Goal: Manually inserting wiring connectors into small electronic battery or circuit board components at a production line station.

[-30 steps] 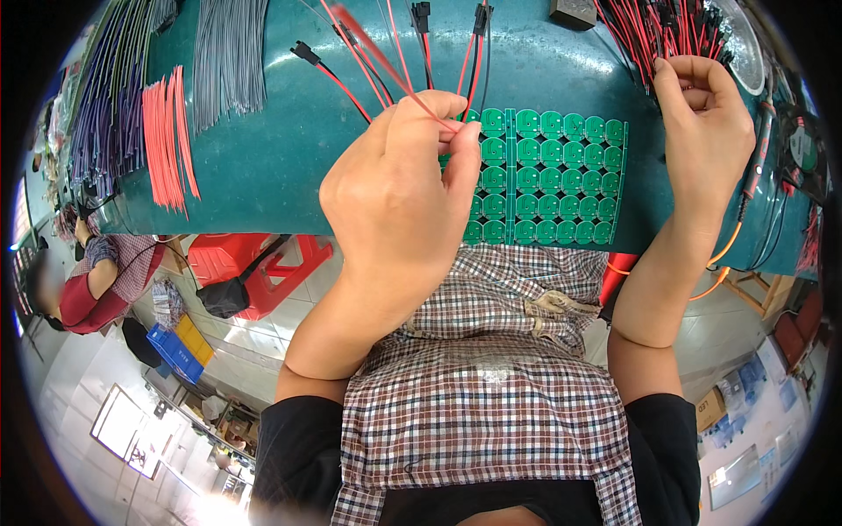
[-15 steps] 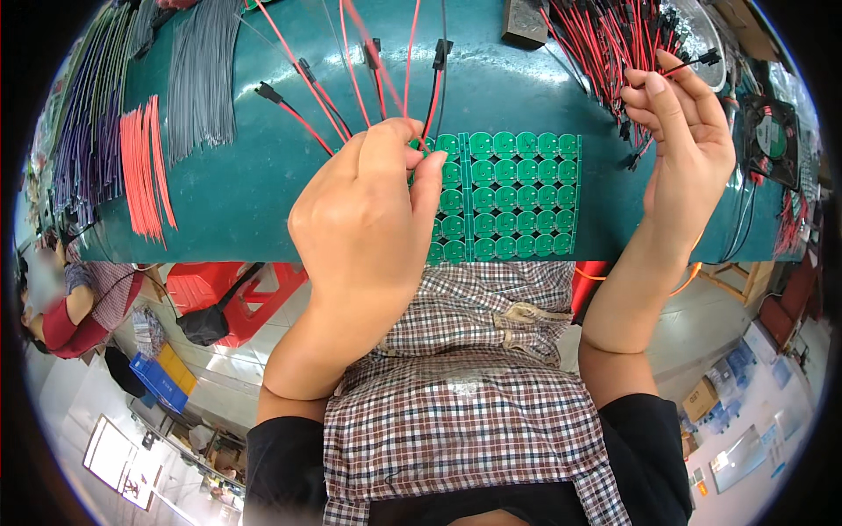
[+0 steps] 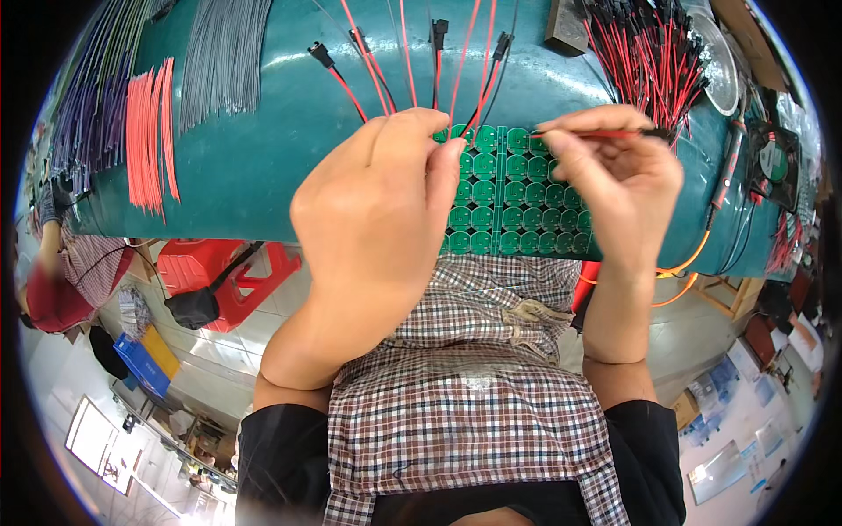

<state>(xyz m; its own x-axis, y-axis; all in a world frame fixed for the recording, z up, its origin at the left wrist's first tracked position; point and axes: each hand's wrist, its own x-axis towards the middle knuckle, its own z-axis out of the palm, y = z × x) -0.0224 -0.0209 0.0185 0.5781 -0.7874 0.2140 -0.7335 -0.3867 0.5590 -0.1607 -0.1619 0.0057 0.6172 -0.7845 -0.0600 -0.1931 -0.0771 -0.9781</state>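
Note:
My left hand (image 3: 373,197) is closed in a pinch over the left part of a green circuit board panel (image 3: 502,188). Thin red wires and red-and-black connector leads (image 3: 438,53) with black plugs fan out beyond its fingers. Red wire shows at the fingertips; the hand hides where most of these leads end. To its right, my right hand (image 3: 618,180), slightly blurred, pinches a single red connector lead (image 3: 605,134). Its wire end points left over the panel, and its dark plug end lies to the right by the knuckles.
A heap of red-and-black leads (image 3: 645,66) lies at the far right, beside a grey block (image 3: 566,28) and a round metal dish (image 3: 719,66). A soldering iron (image 3: 728,167) and a small fan (image 3: 774,162) are at right. Red wires (image 3: 149,136) and grey wires (image 3: 224,61) lie left.
My right hand has come left from the heap of leads to the panel, bringing the connector lead. The whole view has shifted; my left hand keeps its pinch.

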